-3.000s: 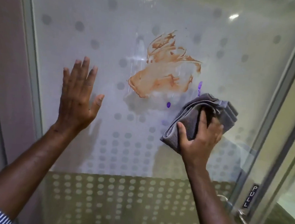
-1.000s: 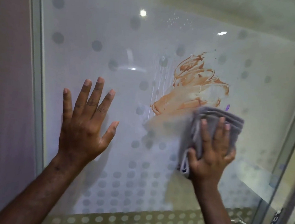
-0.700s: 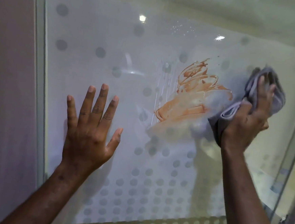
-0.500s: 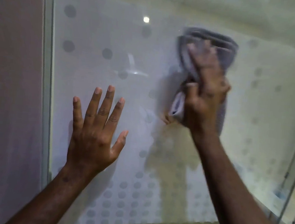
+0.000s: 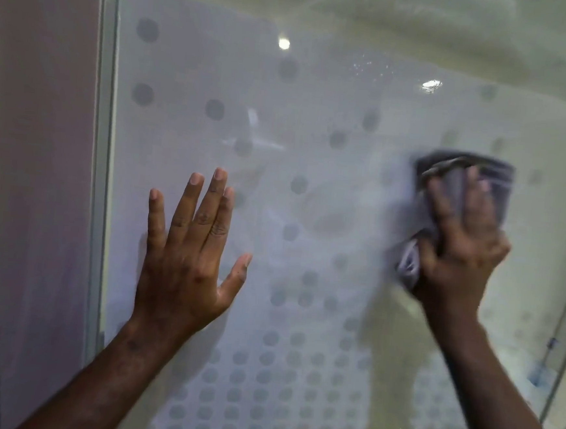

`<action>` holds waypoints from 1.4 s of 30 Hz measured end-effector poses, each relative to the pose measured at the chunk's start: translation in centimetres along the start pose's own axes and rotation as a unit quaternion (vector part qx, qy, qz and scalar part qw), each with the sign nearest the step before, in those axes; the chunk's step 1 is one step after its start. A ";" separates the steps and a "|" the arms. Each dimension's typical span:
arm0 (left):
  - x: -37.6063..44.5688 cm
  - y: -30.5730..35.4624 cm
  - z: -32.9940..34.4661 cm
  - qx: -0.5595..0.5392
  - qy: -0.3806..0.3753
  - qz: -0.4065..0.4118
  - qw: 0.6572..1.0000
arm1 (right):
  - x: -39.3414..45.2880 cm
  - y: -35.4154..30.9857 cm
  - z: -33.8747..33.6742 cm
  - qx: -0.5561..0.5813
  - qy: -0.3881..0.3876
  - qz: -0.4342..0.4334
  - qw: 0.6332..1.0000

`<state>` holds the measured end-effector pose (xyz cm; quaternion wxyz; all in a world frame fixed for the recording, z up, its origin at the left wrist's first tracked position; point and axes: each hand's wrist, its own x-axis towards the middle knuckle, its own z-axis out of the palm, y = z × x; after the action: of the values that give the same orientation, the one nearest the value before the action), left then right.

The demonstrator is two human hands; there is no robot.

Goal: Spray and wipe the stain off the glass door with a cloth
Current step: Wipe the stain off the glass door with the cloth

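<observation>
I have my left hand (image 5: 183, 260) flat on the door (image 5: 318, 92) near its left edge, fingers spread wide, gripping nothing. My right hand (image 5: 458, 248) presses the cloth (image 5: 494, 183) against the glass toward the right edge, fingers splayed over it, thumb pinching the bunched lower fold. The cloth is blurred. I see no stain on the glass.

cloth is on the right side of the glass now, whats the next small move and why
Probably sweep the cloth back left across the hazy middle of the glass door. No orange stain shows now, but a faint film remains there, with spray droplets higher up. The right hand grips the cloth; the left hand lies flat on the glass.
</observation>
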<state>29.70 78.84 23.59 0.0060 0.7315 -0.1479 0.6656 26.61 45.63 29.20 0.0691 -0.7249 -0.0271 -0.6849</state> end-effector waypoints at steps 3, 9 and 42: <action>0.0 0.1 0.1 -0.001 0.003 0.001 1.000 | 6.2 0.1 -0.3 0.072 0.042 0.134 0.987; -0.2 0.0 0.3 0.003 0.005 0.001 1.000 | 8.1 -7.9 0.8 0.059 0.014 0.029 0.998; -2.5 -4.1 -0.7 0.047 -0.025 -0.030 0.998 | 3.2 -7.7 1.4 -0.034 -0.051 -0.303 0.951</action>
<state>29.77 83.46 22.04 -0.0122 0.7513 -0.0949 0.6530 27.13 53.23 32.77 -0.1673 -0.7188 -0.2255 -0.6360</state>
